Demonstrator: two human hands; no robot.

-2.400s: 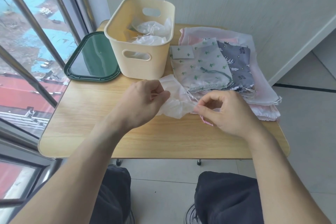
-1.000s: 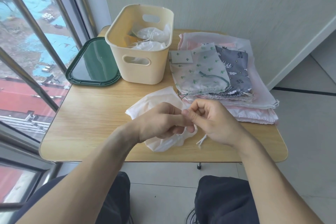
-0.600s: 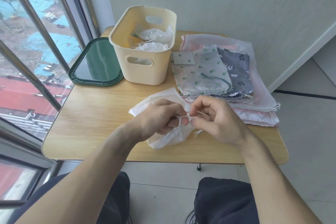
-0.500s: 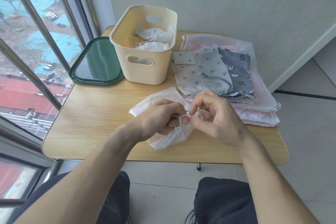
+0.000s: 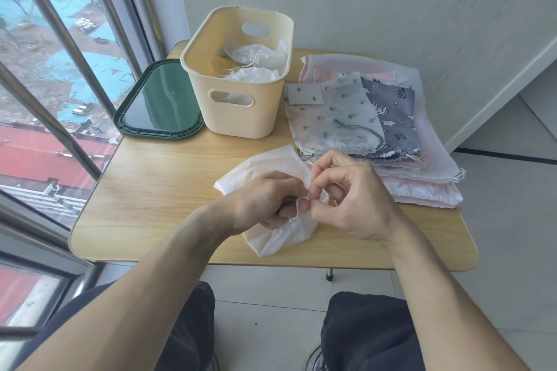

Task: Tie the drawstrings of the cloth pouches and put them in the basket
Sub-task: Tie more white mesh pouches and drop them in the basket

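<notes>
I pinch the thin white cord [image 5: 302, 197] with both my left hand [image 5: 265, 199] and right hand [image 5: 351, 202]; the pouch [image 5: 271, 169] looks light, soft and limp, so I think the cord is the best place to hold.

One cream basket [image 5: 241, 111]. Two white pouches inside it [image 5: 256, 54] [image 5: 250, 75]. One white pouch [image 5: 277, 232] on the one wooden table [image 5: 150, 190]. One stack of flat pouches [image 5: 376, 117]: cactus print, grey print, pink; exact count unclear. One green tray [image 5: 159, 99]. Two hands: left hand [image 5: 265, 199], right hand [image 5: 352, 199].
</notes>
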